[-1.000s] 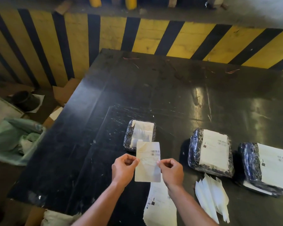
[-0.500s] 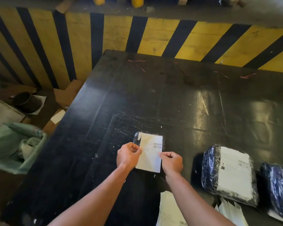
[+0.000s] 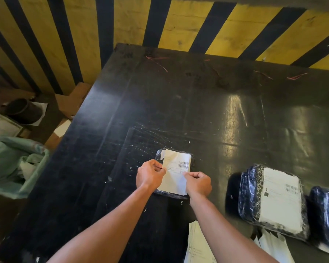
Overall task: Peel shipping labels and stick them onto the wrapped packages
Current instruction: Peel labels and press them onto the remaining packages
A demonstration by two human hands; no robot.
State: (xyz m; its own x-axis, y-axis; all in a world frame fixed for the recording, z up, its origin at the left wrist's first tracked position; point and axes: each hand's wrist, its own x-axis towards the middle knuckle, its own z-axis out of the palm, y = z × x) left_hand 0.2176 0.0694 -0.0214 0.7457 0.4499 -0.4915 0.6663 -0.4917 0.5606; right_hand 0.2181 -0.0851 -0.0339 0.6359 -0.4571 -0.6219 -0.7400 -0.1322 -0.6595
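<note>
In the head view, the only view here, the left hand (image 3: 150, 176) and the right hand (image 3: 198, 182) both pinch a white shipping label (image 3: 176, 172), one at each side edge, with the fingers closed on the paper. The label lies over a small wrapped package (image 3: 192, 161) on the black table (image 3: 122, 120); only the dark edges of this package show around it. I cannot tell if the label is already pressed flat or is just above the wrap. At its upper left corner a small white piece shows from under it, perhaps another paper on the package. To the right, well apart, a second wrapped package (image 3: 252, 192) already carries its label, so I judge that one finished. A third package (image 3: 325, 207) is cut by the right border, and its top is not visible enough to judge. Near the bottom edge lie white sheets (image 3: 198, 243), perhaps more labels or used backing. So the work seems partly done: the label in hand needs smoothing down, and maybe more packages follow.
</note>
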